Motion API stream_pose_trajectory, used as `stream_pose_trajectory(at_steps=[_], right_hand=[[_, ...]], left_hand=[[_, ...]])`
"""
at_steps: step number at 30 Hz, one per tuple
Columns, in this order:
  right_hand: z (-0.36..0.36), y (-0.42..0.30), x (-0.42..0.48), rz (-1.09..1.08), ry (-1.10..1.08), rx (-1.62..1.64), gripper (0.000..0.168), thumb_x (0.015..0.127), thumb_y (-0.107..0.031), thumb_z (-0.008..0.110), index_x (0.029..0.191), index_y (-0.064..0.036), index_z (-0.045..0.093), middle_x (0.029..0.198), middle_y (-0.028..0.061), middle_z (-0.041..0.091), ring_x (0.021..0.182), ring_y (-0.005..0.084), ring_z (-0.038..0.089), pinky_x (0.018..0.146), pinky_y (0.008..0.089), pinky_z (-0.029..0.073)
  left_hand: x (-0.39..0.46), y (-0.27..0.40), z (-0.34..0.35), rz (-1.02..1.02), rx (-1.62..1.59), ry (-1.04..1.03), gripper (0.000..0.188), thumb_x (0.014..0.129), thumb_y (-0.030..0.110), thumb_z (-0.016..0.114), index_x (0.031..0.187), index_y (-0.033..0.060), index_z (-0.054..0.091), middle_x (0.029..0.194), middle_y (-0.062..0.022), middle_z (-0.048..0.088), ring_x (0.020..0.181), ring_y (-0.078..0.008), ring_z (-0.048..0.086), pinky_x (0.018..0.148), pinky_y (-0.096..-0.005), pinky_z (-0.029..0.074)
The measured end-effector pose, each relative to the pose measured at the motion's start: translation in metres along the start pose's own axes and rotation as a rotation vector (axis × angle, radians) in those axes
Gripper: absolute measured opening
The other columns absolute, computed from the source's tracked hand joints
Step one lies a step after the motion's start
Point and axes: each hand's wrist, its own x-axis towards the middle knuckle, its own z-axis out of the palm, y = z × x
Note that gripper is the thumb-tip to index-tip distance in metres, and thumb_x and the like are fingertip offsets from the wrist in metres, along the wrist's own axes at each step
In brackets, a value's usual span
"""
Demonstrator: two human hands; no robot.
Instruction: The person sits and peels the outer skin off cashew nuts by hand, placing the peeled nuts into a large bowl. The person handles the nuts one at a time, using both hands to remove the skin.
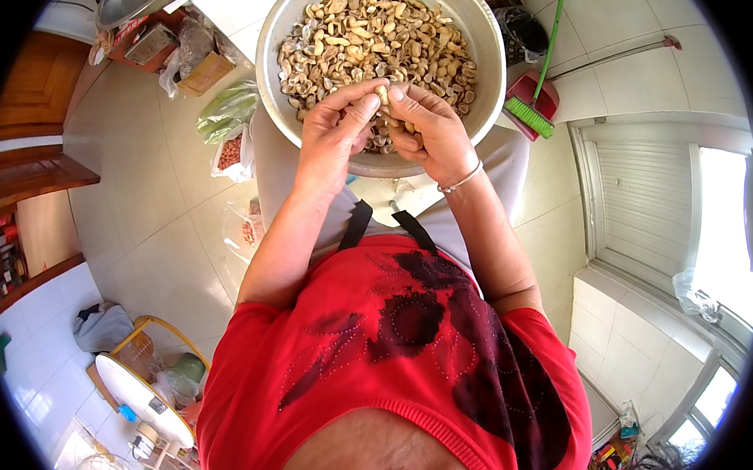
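Note:
Both my hands meet over the near part of a wide metal basin (495, 72), which holds a heap of peanuts and peanut shells (368, 40). A peanut (382, 95) is pinched between the thumbs and fingers of my left hand (340, 120) and my right hand (431, 122). The curled lower fingers of my right hand also close around more peanuts (409, 128). A bracelet (462, 179) circles my right wrist. Left of the basin, a plastic bag of shelled red peanuts (229, 154) stands open.
Near my left forearm is a clear bag (244, 231) with some red kernels. A bag of green vegetables (229, 112) lies beyond. Boxes and bags (202, 69) stand at upper left. A green broom (529, 116) and red dustpan (550, 95) are right of the basin.

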Motion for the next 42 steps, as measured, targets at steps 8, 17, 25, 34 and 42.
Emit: stream_pose_trajectory(at_steps=[8, 17, 25, 34, 42], right_hand=[[0.000, 0.006, 0.002, -0.366, 0.091, -0.398, 0.015, 0.091, -0.015, 0.066, 0.102, -0.008, 0.059, 0.064, -0.0085, 0.037, 0.052, 0.0015, 0.031, 0.044, 0.0194, 0.021], [0.003, 0.003, 0.001, -0.706, 0.145, -0.843, 0.018, 0.084, -0.002, 0.068, 0.102, -0.006, 0.070, 0.077, -0.0029, 0.059, 0.057, 0.0016, 0.037, 0.051, 0.0176, 0.033], [0.004, 0.000, -0.003, -0.673, 0.145, -0.900, 0.015, 0.087, -0.006, 0.065, 0.102, -0.004, 0.068, 0.082, 0.0028, 0.065, 0.067, 0.0065, 0.054, 0.060, 0.0218, 0.044], [-0.009, -0.003, 0.001, -0.303, -0.016, 0.019, 0.021, 0.099, -0.023, 0.051, 0.102, -0.004, 0.060, 0.068, -0.0047, 0.048, 0.047, 0.0063, 0.034, 0.041, 0.0201, 0.026], [-0.009, 0.003, -0.001, -0.226, -0.054, 0.192, 0.028, 0.101, -0.028, 0.047, 0.104, -0.002, 0.058, 0.063, -0.0051, 0.037, 0.046, 0.0059, 0.029, 0.041, 0.0204, 0.022]], left_hand=[[0.001, 0.008, -0.003, -0.165, -0.249, 0.016, 0.013, 0.095, 0.020, 0.061, 0.098, 0.0072, 0.062, 0.069, 0.0075, 0.043, 0.051, -0.0016, 0.033, 0.043, -0.0172, 0.024], [0.001, 0.004, -0.008, -0.411, -0.446, -0.140, 0.018, 0.098, 0.028, 0.056, 0.089, 0.0131, 0.053, 0.063, 0.0081, 0.032, 0.048, -0.0013, 0.030, 0.040, -0.0165, 0.022], [0.000, 0.001, -0.005, -0.424, -0.497, -0.174, 0.019, 0.098, 0.030, 0.054, 0.088, 0.0142, 0.053, 0.060, 0.0087, 0.030, 0.047, -0.0016, 0.028, 0.040, -0.0176, 0.021], [-0.002, 0.002, -0.002, -0.250, -0.162, 0.005, 0.025, 0.098, 0.027, 0.056, 0.108, 0.0048, 0.063, 0.062, 0.0089, 0.034, 0.046, -0.0011, 0.027, 0.042, -0.0168, 0.022], [-0.006, -0.002, 0.015, 0.025, 0.191, 0.022, 0.016, 0.091, 0.018, 0.066, 0.100, 0.0049, 0.070, 0.063, 0.0096, 0.047, 0.053, -0.0001, 0.035, 0.046, -0.0185, 0.024]])
